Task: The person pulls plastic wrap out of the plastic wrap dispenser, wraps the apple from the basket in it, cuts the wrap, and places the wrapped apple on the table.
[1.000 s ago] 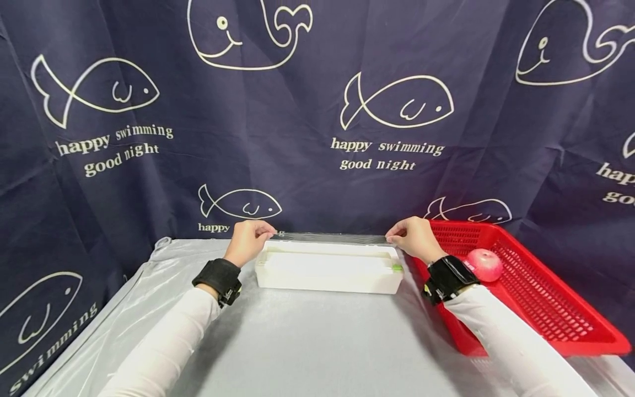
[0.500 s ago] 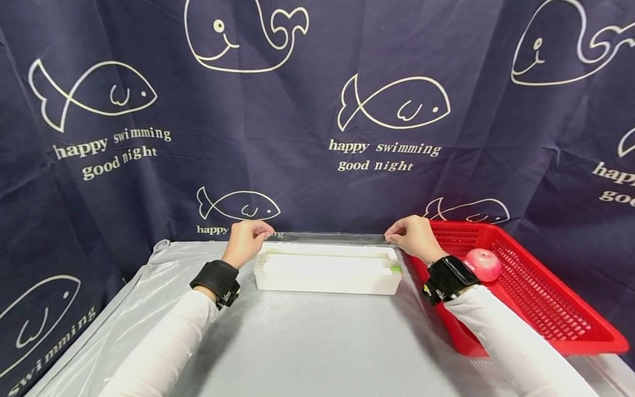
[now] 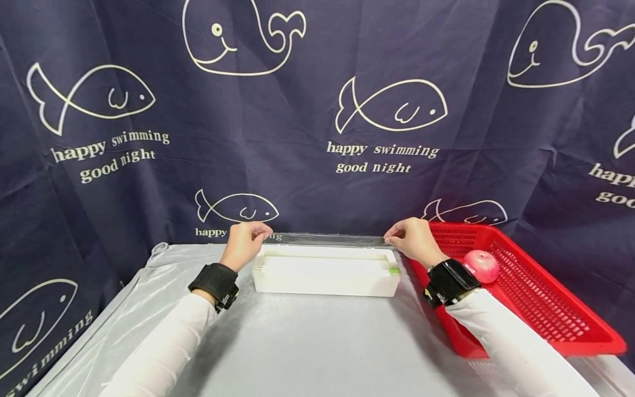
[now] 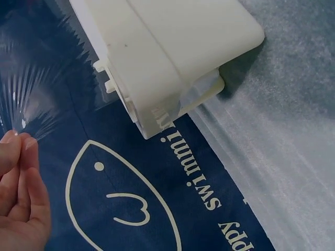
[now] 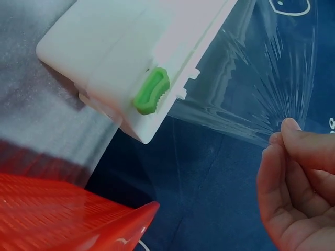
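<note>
We see the left hand [image 3: 244, 242] pinch the film [image 5: 277, 68] at its left end and the right hand [image 3: 415, 238] pinch its right, stretching it beyond the far edge of the white box [image 3: 327, 284] on the table [image 3: 317, 342]. At right, a red basket [image 3: 548, 298] holds a pink fruit [image 3: 481, 266].
</note>
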`<state>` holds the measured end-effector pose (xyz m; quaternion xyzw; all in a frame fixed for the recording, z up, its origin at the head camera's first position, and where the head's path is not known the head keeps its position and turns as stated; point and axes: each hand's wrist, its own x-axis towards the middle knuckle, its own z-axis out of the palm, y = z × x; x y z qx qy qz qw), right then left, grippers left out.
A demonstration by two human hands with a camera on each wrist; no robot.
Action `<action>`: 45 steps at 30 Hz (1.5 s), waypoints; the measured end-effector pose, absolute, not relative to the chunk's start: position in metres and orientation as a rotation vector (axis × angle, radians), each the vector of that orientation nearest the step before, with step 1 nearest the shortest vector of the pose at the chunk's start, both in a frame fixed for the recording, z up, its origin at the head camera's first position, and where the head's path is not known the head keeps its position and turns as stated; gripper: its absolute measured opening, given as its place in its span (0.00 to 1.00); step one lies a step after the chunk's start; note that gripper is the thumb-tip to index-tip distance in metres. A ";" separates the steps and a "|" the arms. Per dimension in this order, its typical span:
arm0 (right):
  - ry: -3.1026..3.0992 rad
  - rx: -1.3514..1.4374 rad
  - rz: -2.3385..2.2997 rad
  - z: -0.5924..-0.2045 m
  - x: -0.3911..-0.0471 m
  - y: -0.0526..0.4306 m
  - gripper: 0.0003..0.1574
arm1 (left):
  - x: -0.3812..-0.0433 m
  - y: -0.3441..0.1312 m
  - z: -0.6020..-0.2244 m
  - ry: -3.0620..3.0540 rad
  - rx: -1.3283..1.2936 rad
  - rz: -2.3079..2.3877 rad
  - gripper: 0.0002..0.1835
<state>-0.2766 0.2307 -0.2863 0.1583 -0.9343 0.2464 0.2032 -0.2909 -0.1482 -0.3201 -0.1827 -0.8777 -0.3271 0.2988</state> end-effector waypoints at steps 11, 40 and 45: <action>-2.593 0.456 0.691 -0.283 -0.276 0.233 0.03 | -0.290 -0.147 -0.319 -2.301 -0.501 -0.882 0.06; -2.552 0.464 0.678 -0.278 -0.277 0.233 0.02 | -0.289 -0.146 -0.314 -2.250 -0.488 -0.835 0.07; -2.548 0.460 0.682 -0.277 -0.278 0.234 0.02 | -0.291 -0.146 -0.311 -2.247 -0.492 -0.838 0.07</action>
